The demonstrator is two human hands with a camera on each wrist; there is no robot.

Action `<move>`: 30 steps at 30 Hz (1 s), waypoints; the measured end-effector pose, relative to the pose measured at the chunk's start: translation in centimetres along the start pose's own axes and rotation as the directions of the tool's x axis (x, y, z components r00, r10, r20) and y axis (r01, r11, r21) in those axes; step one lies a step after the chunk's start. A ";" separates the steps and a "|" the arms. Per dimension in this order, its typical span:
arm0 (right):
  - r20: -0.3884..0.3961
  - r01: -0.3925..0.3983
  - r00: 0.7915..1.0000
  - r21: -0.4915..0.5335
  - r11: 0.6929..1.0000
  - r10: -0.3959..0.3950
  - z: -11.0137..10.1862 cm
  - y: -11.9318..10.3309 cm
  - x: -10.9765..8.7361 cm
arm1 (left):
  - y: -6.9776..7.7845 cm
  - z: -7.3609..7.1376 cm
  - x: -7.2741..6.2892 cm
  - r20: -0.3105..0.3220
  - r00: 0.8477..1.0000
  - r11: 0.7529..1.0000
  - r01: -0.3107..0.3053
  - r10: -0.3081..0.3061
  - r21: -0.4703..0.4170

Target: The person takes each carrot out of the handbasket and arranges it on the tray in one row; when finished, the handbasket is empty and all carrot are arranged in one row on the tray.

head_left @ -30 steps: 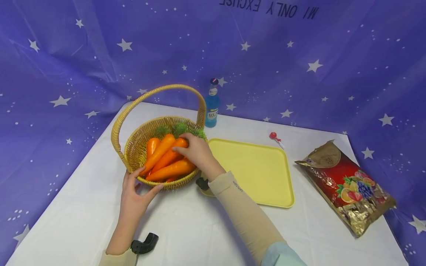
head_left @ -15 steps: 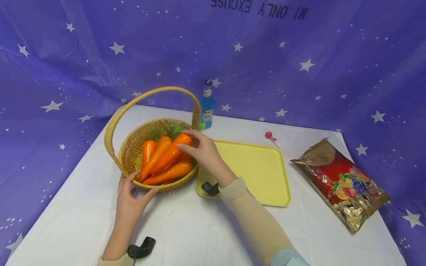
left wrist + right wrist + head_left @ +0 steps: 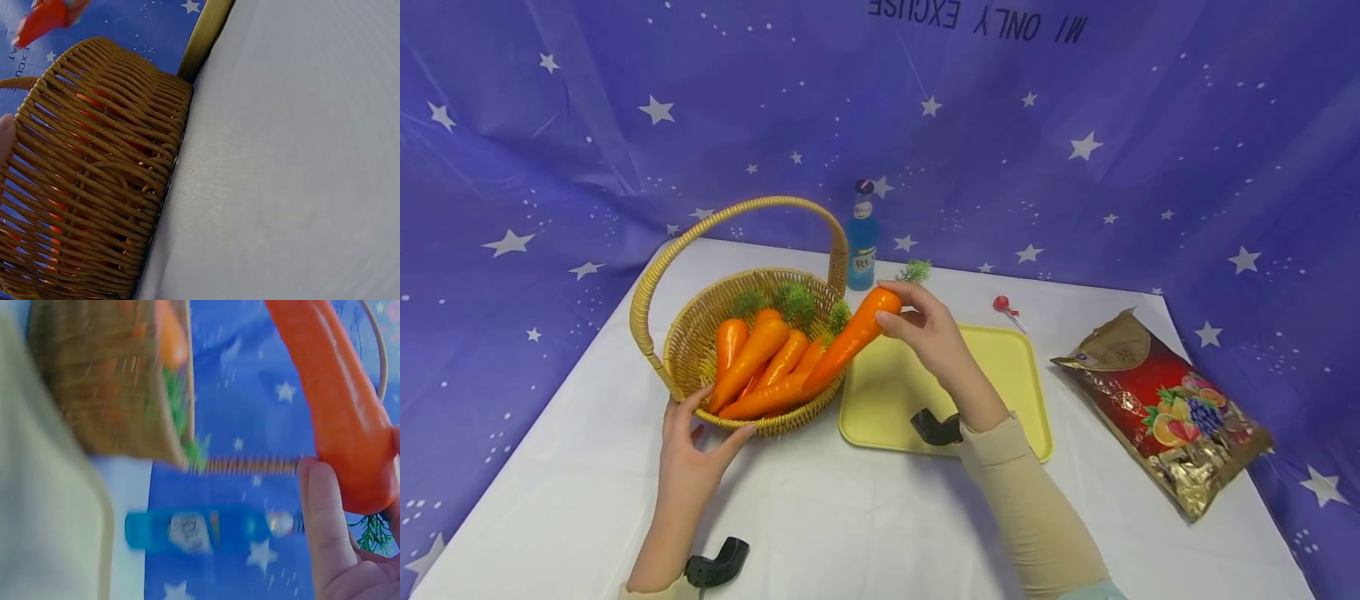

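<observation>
My right hand [image 3: 942,350] pinches a glossy orange toy carrot [image 3: 852,335] by its thick end, with the green tuft sticking up past the fingers. The carrot slants down to the left, and its tip overlaps the basket's right rim in the head view. In the right wrist view, thumb and fingers grip the carrot [image 3: 337,394] from both sides. Several more carrots [image 3: 751,360] with green tops lie in the wicker basket [image 3: 688,333]. My left hand [image 3: 688,467] holds the basket's front-left rim, thumb in front and fingers at the edge. Some left fingers are hidden.
A yellow tray [image 3: 880,400] lies right of the basket, under my right forearm. A blue bottle [image 3: 862,250] stands behind the basket. A red lollipop [image 3: 1002,305] and a red-and-gold bag [image 3: 1165,412] lie farther right. The tall basket handle [image 3: 658,267] arches over the basket.
My right hand has lifted one carrot from the pile and moved right with it, over the basket's right rim toward the tray. My left hand has stayed on the rim.
</observation>
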State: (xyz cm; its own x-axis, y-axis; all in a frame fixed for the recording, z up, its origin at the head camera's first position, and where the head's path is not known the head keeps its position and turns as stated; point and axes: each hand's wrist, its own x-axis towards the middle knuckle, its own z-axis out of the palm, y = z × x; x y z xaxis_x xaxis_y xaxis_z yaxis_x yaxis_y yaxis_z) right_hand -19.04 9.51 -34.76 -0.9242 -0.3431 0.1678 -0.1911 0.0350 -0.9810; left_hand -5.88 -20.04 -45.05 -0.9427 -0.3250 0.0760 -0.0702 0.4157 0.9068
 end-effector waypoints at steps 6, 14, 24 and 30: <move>-0.064 -0.053 0.997 -0.066 0.996 0.049 -3.4 1.6 -0.5 | 0.0 0.1 -0.1 -0.003 1.000 1.000 0.002 -0.002 -0.003; 0.142 -0.192 0.964 -0.215 0.958 0.225 -4.3 5.8 1.0 | 0.2 0.1 -0.2 -0.009 1.000 1.000 0.011 -0.011 -0.014; 0.301 -0.257 0.895 -0.256 0.932 0.329 -1.6 8.2 3.5 | 0.1 0.1 0.0 -0.009 1.000 1.000 0.013 -0.013 -0.015; 0.240 -0.272 0.904 -0.310 0.911 0.352 -0.1 8.9 3.4 | 0.1 0.0 0.0 -0.003 1.000 1.000 0.020 -0.020 -0.015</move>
State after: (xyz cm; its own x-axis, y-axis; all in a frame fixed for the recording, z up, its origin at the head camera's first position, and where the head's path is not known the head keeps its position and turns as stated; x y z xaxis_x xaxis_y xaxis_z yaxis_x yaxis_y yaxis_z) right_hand -23.93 8.70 -42.93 -0.8237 -0.5237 -0.2174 -0.0248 0.4163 -0.9089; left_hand -5.86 -19.96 -44.98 -0.9402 -0.3356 0.0589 -0.0841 0.3960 0.9144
